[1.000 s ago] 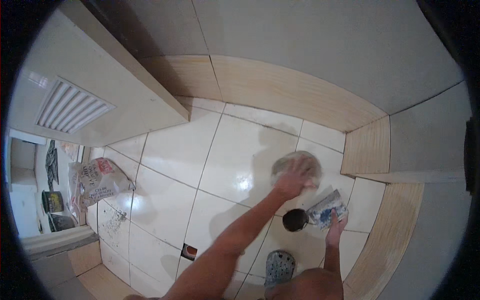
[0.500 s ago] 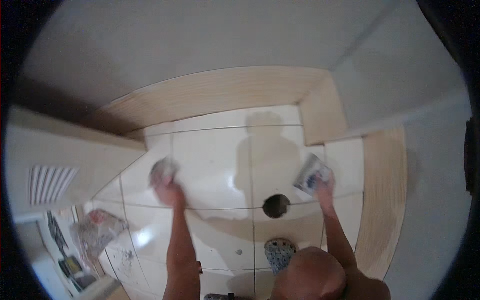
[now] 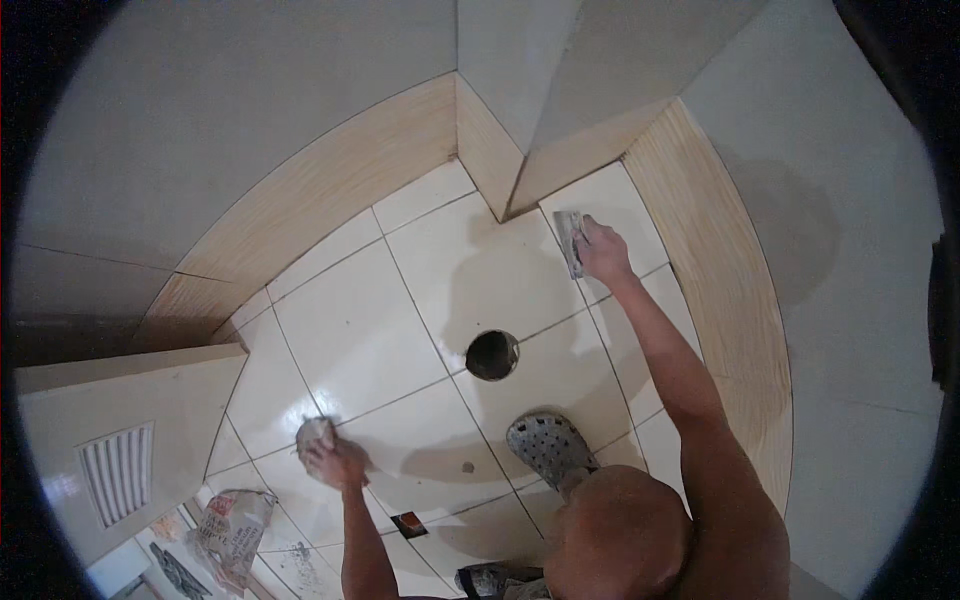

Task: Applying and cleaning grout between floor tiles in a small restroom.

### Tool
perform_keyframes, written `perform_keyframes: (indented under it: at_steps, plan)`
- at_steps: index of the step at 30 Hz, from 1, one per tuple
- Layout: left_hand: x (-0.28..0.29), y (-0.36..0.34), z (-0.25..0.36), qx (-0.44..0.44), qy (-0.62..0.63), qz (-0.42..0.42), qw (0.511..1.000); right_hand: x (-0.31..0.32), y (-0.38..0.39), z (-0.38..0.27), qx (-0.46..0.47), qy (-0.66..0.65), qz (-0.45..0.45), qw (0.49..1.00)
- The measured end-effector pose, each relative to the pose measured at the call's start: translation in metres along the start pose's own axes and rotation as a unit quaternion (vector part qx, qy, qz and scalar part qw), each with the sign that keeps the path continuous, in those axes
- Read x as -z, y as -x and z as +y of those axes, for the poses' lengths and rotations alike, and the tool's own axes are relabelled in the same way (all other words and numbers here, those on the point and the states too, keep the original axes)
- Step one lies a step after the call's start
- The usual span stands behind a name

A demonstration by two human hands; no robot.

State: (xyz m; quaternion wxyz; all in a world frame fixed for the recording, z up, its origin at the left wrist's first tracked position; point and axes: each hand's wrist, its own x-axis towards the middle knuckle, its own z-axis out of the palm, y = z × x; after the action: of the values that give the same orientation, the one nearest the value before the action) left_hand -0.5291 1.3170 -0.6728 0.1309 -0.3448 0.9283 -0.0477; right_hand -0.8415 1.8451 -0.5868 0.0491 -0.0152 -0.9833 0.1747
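At far right, the right hand (image 3: 605, 253) grips a flat grey rectangular float (image 3: 568, 243) (probably stiff, grab the back); left hand (image 3: 338, 466), fingers half-curled, holds a soft-looking roundish grey pad (image 3: 316, 432).

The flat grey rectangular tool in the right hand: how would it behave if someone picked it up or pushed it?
The flat grey rectangular tool is probably fairly stiff, since its edges look straight in the bare right hand. It looks thin, so likely light. Being flat, it would probably slide rather than roll on the shiny cream floor tiles.
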Motion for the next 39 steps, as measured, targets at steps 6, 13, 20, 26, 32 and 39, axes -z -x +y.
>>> perform_keyframes:
  at_steps: [6, 13, 20, 26, 32, 39]
  plan:
    - [-0.017, -0.038, -0.027, 0.032, -0.043, -0.135, 0.989, 0.042, 0.053, -0.001, -0.046, 0.069, -0.143, 0.986]
    - [-0.020, -0.030, 0.005, 0.065, 0.069, -0.124, 0.988, 0.113, 0.265, 0.131, -0.147, -0.029, -0.286, 0.946]
    - [-0.042, -0.057, -0.020, -0.047, -0.125, -0.148, 0.980, 0.176, 0.541, 0.223, -0.398, -0.228, -0.123, 0.880]
    - [-0.046, -0.034, 0.003, -0.079, -0.106, -0.189, 0.973, 0.203, 0.764, 0.291, -0.525, -0.086, 0.277, 0.800]
    - [-0.065, -0.032, -0.023, -0.085, -0.072, -0.131, 0.985, 0.165, 0.723, 0.240, -0.520, -0.106, 0.190, 0.826]
    - [-0.064, -0.051, -0.051, -0.084, -0.052, -0.111, 0.989, 0.138, 0.633, 0.224, -0.566, 0.005, 0.063, 0.822]
